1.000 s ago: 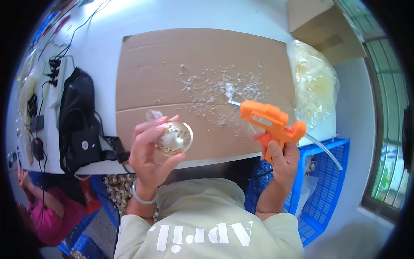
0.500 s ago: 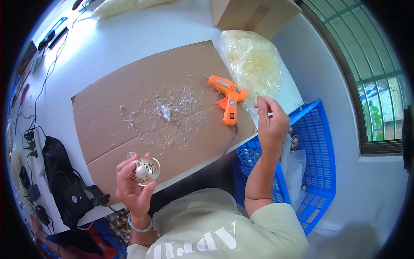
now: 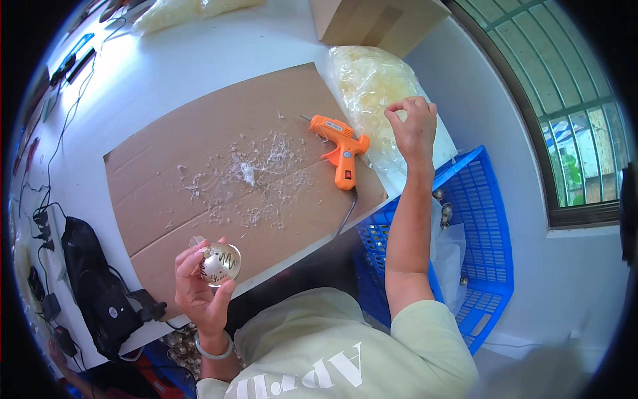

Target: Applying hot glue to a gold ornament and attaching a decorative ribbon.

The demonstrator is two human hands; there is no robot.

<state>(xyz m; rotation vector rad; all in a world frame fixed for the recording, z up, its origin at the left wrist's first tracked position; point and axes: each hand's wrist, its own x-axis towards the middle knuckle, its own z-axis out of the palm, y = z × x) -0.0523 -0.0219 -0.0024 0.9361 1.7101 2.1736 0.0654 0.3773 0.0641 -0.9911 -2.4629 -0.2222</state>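
Observation:
My left hand (image 3: 203,296) is closed around a shiny pale-gold ball ornament (image 3: 221,265) with dark script on it, held over the near edge of the cardboard sheet (image 3: 166,193). A small clear piece sticks up at the ball's upper left, by my fingers. Out to the right, my right hand (image 3: 417,130) is raised above a clear plastic bag (image 3: 372,86) of pale yellowish pieces. Its thumb and index finger are pinched together; what they hold, if anything, is too small to make out. Between the hands an orange hot glue gun (image 3: 343,149) lies on the cardboard, nozzle pointing away.
Whitish glue scraps (image 3: 249,173) litter the cardboard's middle. A blue plastic basket (image 3: 488,239) with several ornaments stands right of the table. Behind the bag is a cardboard box (image 3: 379,23). A black pouch (image 3: 100,286) and cables lie at left.
My right hand has moved up and away, over the plastic bag, still pinched. The left hand keeps hold of the ornament, almost in place. The whole view has shifted slightly.

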